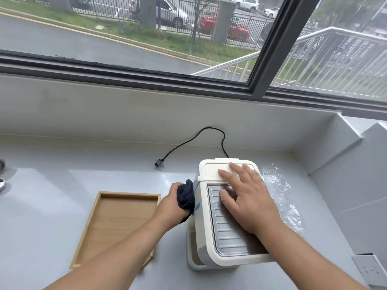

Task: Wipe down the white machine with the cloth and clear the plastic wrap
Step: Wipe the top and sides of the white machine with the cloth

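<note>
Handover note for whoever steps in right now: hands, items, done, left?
Left hand: closed on the dark cloth, pressed to the white machine on its left side.
Right hand: open, flat on the machine's top, steadying it.
Plastic wrap: on the counter, right of the machine, untouched.
Power cord: unplugged, behind.
Done: cannot tell how much is wiped.
Left: finish wiping, clear the wrap.

Two bare forearms, no sleeves, watch or rings visible; left hand [173, 203] and right hand [249, 199] ungloved.

Dark cloth [185, 195] pressed against upright white machine's [211, 243] left side; crumpled plastic wrap [280, 197] lies right.
</note>
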`<state>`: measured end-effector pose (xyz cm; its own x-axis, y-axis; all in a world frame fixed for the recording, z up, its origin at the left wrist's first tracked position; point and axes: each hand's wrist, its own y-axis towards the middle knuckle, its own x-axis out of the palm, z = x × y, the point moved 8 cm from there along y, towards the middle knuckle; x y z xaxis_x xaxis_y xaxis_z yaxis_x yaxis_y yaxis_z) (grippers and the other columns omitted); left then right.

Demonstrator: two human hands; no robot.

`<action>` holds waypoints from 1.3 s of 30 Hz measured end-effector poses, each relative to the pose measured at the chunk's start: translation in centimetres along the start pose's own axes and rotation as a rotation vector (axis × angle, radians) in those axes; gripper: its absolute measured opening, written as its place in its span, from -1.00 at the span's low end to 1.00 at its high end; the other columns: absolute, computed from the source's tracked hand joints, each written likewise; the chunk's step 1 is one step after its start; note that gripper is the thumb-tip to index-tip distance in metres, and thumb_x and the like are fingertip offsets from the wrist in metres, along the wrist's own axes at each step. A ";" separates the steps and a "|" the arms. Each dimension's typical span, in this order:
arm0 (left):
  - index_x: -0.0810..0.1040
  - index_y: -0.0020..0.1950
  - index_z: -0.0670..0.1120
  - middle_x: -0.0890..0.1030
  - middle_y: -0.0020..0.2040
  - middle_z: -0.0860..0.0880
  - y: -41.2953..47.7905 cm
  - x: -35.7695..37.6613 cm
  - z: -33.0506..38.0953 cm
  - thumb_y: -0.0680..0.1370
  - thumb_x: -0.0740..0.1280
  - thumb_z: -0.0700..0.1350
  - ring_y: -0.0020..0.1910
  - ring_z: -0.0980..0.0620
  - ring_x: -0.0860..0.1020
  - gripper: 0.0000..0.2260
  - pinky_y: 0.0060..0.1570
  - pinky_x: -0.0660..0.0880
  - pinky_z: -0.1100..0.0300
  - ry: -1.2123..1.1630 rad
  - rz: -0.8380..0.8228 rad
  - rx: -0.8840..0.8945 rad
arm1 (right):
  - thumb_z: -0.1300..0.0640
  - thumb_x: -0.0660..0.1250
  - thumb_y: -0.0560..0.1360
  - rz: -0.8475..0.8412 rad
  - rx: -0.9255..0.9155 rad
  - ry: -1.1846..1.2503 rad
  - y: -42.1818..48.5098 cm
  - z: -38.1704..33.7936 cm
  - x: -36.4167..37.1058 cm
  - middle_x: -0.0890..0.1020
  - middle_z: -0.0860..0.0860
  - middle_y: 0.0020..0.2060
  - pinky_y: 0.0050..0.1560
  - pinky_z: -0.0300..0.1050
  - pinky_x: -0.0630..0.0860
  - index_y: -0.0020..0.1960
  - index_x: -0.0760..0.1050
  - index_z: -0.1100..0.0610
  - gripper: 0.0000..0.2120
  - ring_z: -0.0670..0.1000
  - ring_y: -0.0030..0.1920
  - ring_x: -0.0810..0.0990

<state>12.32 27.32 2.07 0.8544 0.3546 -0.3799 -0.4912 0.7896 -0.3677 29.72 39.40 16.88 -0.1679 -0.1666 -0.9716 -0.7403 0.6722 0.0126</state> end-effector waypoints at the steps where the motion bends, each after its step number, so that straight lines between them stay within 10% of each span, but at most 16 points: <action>1: 0.30 0.23 0.27 0.67 -0.12 0.12 0.4 0.0 -0.2 0.37 0.44 0.00 -0.23 0.09 0.62 -0.48 -0.38 0.46 0.21 0.095 0.008 0.006 | -0.33 0.05 0.58 0.004 0.000 -0.001 0.0 0.0 0.0 0.26 -0.13 0.60 0.63 0.07 -0.03 0.54 0.26 -0.29 -0.46 0.06 0.63 0.06; 23: 0.41 0.10 0.04 0.43 -0.08 0.01 7.6 2.8 -5.6 0.45 0.25 -0.23 -0.20 -0.08 0.45 -0.73 0.00 0.42 -0.03 0.601 0.092 -0.040 | -0.27 0.11 0.57 0.021 0.017 -0.003 0.0 0.0 -0.5 0.28 -0.12 0.60 0.61 0.13 0.07 0.54 0.29 -0.26 -0.46 0.08 0.62 0.10; 39: 0.37 0.01 -0.01 0.57 -0.07 -0.03 -1.6 5.7 -7.8 0.53 0.25 0.00 -0.13 -0.13 0.60 -0.86 -0.15 0.55 0.02 0.486 0.075 -0.146 | -0.29 0.05 0.57 0.015 -0.004 0.014 -0.1 -0.2 -0.5 0.27 -0.06 0.62 0.63 0.13 -0.03 0.56 0.27 -0.25 -0.43 0.12 0.63 0.09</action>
<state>16.68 24.18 -6.09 0.6554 0.1063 -0.7477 -0.5962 0.6806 -0.4258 29.72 39.28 17.38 -0.1879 -0.1666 -0.9680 -0.7399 0.6721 0.0279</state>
